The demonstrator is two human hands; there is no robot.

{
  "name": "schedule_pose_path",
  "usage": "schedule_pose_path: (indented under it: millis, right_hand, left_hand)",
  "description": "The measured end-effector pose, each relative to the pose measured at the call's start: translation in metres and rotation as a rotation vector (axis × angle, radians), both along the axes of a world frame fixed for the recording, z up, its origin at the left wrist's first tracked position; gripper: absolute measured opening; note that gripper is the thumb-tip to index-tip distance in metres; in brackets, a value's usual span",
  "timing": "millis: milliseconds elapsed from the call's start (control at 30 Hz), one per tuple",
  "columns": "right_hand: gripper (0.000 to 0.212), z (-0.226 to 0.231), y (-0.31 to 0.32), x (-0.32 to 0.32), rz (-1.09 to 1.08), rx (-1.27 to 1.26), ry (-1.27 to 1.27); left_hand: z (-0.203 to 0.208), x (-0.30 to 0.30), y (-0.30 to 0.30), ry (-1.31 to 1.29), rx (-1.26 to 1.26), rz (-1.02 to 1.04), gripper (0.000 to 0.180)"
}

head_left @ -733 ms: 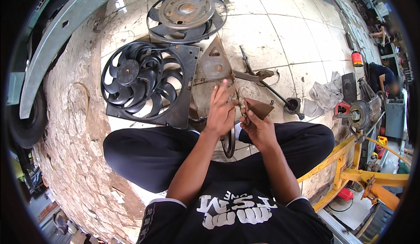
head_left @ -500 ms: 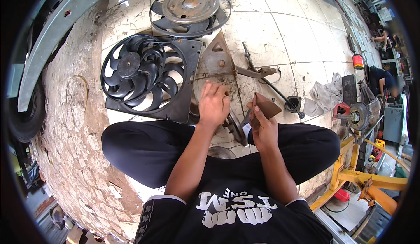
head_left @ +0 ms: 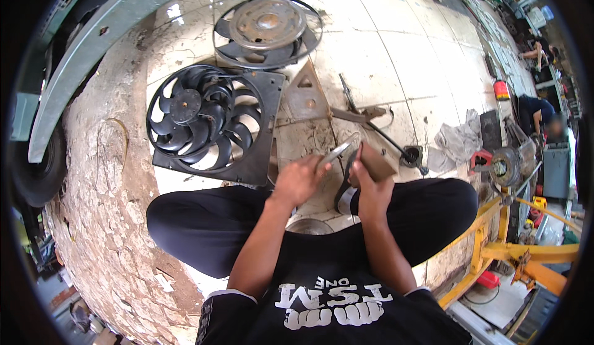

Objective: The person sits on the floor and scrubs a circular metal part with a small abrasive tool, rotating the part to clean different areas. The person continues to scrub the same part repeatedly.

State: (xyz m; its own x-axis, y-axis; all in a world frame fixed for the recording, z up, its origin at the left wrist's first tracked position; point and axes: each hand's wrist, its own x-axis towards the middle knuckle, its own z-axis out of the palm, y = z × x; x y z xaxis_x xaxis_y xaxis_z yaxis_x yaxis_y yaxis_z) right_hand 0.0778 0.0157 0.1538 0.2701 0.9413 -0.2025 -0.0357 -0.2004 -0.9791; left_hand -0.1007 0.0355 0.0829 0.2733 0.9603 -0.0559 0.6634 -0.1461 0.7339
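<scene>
My left hand (head_left: 297,181) is closed on a thin grey metal piece (head_left: 336,154), seen nearly edge-on, its exact kind unclear. A folded sheet of brown sandpaper (head_left: 376,162) is pinched in my right hand (head_left: 374,190), its free end standing up above the fingers. The two hands are close together over my crossed legs, and the metal piece points toward the sandpaper. Below them, between my legs, lies a round metal disc (head_left: 310,226), partly hidden by my shirt.
A black radiator fan in its shroud (head_left: 265,119) lies ahead left; a rusty wheel-like disc (head_left: 266,25) rests on another fan beyond. Ahead are a rusty triangular plate (head_left: 306,97) and a thin rod (head_left: 387,136). Rightward are a grey rag (head_left: 461,136) and yellow frame (head_left: 526,253).
My left hand has moved nearer to me and now holds the grey metal piece up beside the sandpaper. My right hand keeps the sandpaper, slightly lower in view. The whole view has shifted a little.
</scene>
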Motion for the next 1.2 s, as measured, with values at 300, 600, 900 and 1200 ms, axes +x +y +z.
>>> schedule_pose_path:
  millis: [300,600,900,1200]
  right_hand:
    - [0.045,-0.021,-0.023,0.004,-0.14,-0.058,0.443]
    - [0.044,-0.041,-0.012,0.022,-0.083,-0.098,0.3]
    - [0.041,-0.053,0.01,0.01,0.024,-0.023,0.312]
    - [0.042,-0.068,0.004,0.02,-0.004,-0.067,0.478]
  left_hand:
    - [-0.004,0.041,-0.029,-0.099,0.005,0.047,0.062]
    - [-0.004,0.038,-0.007,-0.201,-0.282,0.137,0.062]
    - [-0.021,0.042,0.069,-0.421,0.442,0.086,0.038]
    - [-0.05,0.066,0.103,-0.734,0.462,0.086,0.043]
